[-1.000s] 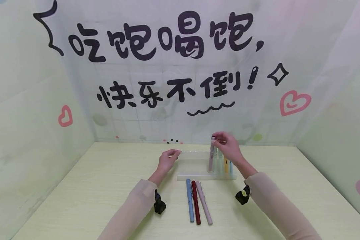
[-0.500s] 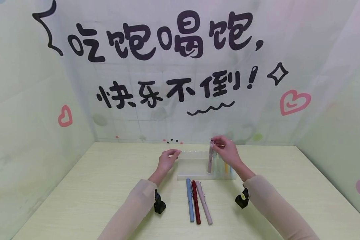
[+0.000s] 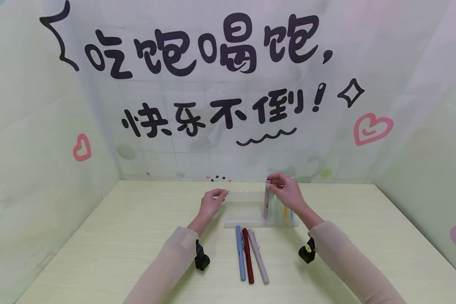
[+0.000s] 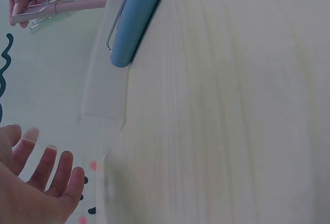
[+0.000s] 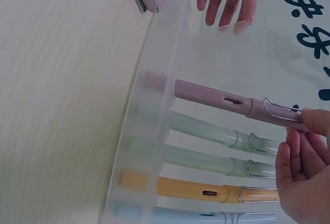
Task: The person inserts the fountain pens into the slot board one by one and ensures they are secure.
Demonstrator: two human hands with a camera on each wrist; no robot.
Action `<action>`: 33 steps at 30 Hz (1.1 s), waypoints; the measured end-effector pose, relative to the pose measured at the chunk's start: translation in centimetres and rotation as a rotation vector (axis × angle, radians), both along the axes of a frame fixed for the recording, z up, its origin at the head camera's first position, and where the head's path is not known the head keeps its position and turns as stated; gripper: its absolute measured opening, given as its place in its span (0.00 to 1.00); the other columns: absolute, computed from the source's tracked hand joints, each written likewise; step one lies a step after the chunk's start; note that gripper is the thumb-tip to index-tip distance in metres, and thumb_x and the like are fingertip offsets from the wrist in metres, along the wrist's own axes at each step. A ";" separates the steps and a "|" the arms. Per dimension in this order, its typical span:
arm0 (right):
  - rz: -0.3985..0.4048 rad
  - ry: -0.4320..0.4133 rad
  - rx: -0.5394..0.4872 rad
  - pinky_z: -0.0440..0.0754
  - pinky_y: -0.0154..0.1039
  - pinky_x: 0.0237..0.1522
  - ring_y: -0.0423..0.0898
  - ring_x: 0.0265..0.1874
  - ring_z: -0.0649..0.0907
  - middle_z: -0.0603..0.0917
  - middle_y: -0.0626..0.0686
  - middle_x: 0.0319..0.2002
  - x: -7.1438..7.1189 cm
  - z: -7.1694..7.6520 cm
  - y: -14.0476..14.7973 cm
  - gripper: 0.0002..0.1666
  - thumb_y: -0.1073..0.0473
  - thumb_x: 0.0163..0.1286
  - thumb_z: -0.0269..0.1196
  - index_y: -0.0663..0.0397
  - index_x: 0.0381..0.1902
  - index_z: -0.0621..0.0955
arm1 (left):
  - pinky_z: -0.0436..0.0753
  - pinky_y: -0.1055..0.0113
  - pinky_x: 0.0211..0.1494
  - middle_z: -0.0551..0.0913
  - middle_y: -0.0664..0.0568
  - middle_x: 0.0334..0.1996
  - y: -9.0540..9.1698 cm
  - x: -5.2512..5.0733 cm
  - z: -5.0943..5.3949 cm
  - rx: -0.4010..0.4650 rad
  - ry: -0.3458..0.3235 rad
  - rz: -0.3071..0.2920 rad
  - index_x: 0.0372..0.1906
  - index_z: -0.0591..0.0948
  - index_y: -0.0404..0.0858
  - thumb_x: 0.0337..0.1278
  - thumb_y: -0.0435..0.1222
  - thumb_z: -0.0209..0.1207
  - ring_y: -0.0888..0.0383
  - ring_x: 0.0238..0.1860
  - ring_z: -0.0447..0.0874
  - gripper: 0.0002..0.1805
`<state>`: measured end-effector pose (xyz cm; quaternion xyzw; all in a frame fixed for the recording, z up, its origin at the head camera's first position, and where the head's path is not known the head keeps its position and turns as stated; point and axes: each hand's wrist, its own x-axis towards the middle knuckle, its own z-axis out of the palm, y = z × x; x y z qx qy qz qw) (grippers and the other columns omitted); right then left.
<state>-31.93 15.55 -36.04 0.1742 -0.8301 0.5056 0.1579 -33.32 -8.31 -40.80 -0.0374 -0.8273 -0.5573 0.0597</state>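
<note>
A clear pen stand [image 3: 243, 207] stands at the back of the table. My right hand [image 3: 286, 191] pinches the cap end of a mauve pen [image 5: 206, 94] between thumb and fingers. That pen is upright, with its lower end behind the frosted front ledge of the stand [image 5: 154, 64]. Beside it stand two pale green pens [image 5: 203, 158], a yellow pen [image 5: 191, 189] and a light blue pen [image 5: 188, 216]. My left hand [image 3: 213, 203] holds the stand's upper left corner between thumb and fingers.
In front of the stand, a blue pen [image 3: 241, 253], a dark red pen [image 3: 248, 257] and a pale lilac pen [image 3: 259, 258] lie side by side on the table [image 3: 137, 236]. A printed backdrop [image 3: 197, 160] rises behind the table.
My right hand has moved slightly down and left with the mauve pen, lowering it in the stand. My left hand stays at the corner.
</note>
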 end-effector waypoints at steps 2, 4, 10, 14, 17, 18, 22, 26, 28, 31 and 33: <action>-0.001 -0.003 0.007 0.76 0.42 0.38 0.50 0.36 0.79 0.81 0.59 0.36 0.0 0.1 -0.1 0.13 0.66 0.59 0.60 0.66 0.41 0.76 | 0.75 0.62 0.38 0.79 0.45 0.37 0.0 0.0 0.0 -0.001 0.000 0.002 0.43 0.80 0.35 0.58 0.44 0.52 0.54 0.37 0.76 0.17; -0.001 -0.005 0.031 0.76 0.41 0.37 0.50 0.35 0.79 0.80 0.58 0.36 0.1 0.2 -0.1 0.13 0.65 0.59 0.60 0.65 0.42 0.76 | 0.75 0.62 0.38 0.79 0.44 0.37 0.0 0.0 0.0 -0.002 0.001 0.002 0.43 0.80 0.35 0.58 0.44 0.53 0.54 0.37 0.76 0.17; -0.038 0.012 0.135 0.74 0.38 0.25 0.47 0.26 0.75 0.78 0.53 0.29 -0.1 0.3 -0.4 0.13 0.62 0.60 0.60 0.61 0.43 0.77 | 0.75 0.62 0.38 0.79 0.44 0.37 0.0 -0.2 -0.2 -0.009 0.003 0.001 0.43 0.80 0.35 0.58 0.44 0.53 0.54 0.37 0.76 0.17; -0.072 0.012 0.188 0.70 0.37 0.19 0.45 0.20 0.72 0.75 0.51 0.22 -0.4 0.2 -0.4 0.13 0.61 0.60 0.60 0.59 0.43 0.78 | 0.75 0.62 0.38 0.79 0.45 0.37 -0.1 -0.2 -0.2 -0.011 0.001 0.004 0.43 0.80 0.35 0.58 0.44 0.53 0.54 0.37 0.76 0.17; -0.099 0.002 0.219 0.66 0.36 0.16 0.43 0.15 0.69 0.73 0.49 0.17 -0.8 0.0 -0.4 0.14 0.60 0.60 0.60 0.58 0.44 0.78 | 0.75 0.62 0.37 0.79 0.44 0.37 -0.1 -0.1 -0.2 -0.013 0.009 0.003 0.43 0.79 0.35 0.58 0.44 0.52 0.54 0.37 0.76 0.17; -0.106 0.001 0.227 0.65 0.35 0.14 0.43 0.14 0.68 0.72 0.49 0.16 -0.9 -0.1 -0.4 0.14 0.59 0.60 0.60 0.57 0.45 0.78 | 0.75 0.62 0.37 0.79 0.43 0.37 -0.1 -0.1 -0.2 -0.011 0.008 0.003 0.43 0.79 0.34 0.58 0.44 0.52 0.54 0.37 0.76 0.17; -0.122 -0.008 0.246 0.61 0.35 0.12 0.42 0.11 0.65 0.69 0.48 0.12 -1.2 -0.1 -0.5 0.15 0.59 0.60 0.60 0.57 0.45 0.79 | 0.75 0.62 0.37 0.79 0.42 0.38 0.0 -0.1 -0.2 -0.013 0.004 0.003 0.43 0.79 0.34 0.59 0.43 0.52 0.54 0.37 0.76 0.17; -0.123 -0.024 0.238 0.62 0.36 0.12 0.43 0.10 0.66 0.68 0.49 0.11 -1.2 0.1 -0.7 0.15 0.60 0.60 0.60 0.57 0.46 0.79 | 0.75 0.63 0.36 0.79 0.42 0.37 0.0 -0.2 -0.2 -0.015 0.009 0.004 0.43 0.79 0.35 0.59 0.43 0.52 0.55 0.36 0.76 0.17; -0.123 -0.033 0.232 0.63 0.36 0.12 0.43 0.11 0.67 0.69 0.49 0.11 -1.3 0.0 -0.8 0.15 0.60 0.60 0.60 0.57 0.46 0.79 | 0.75 0.63 0.36 0.79 0.43 0.37 0.0 -0.2 -0.3 -0.015 0.013 0.005 0.43 0.80 0.35 0.59 0.43 0.52 0.55 0.36 0.76 0.17; -0.124 -0.038 0.237 0.65 0.36 0.12 0.43 0.11 0.68 0.71 0.49 0.12 -1.5 0.0 -1.0 0.15 0.60 0.60 0.59 0.58 0.46 0.79 | 0.75 0.63 0.36 0.79 0.43 0.36 0.0 -0.3 -0.3 -0.013 0.012 0.006 0.43 0.80 0.35 0.58 0.44 0.52 0.55 0.36 0.76 0.17; -0.128 -0.048 0.240 0.65 0.36 0.12 0.43 0.11 0.69 0.71 0.49 0.12 -1.6 0.0 -1.0 0.16 0.60 0.61 0.59 0.58 0.46 0.78 | 0.75 0.63 0.36 0.79 0.43 0.36 0.0 -0.2 -0.2 -0.015 0.015 0.007 0.42 0.80 0.35 0.58 0.43 0.52 0.54 0.36 0.76 0.17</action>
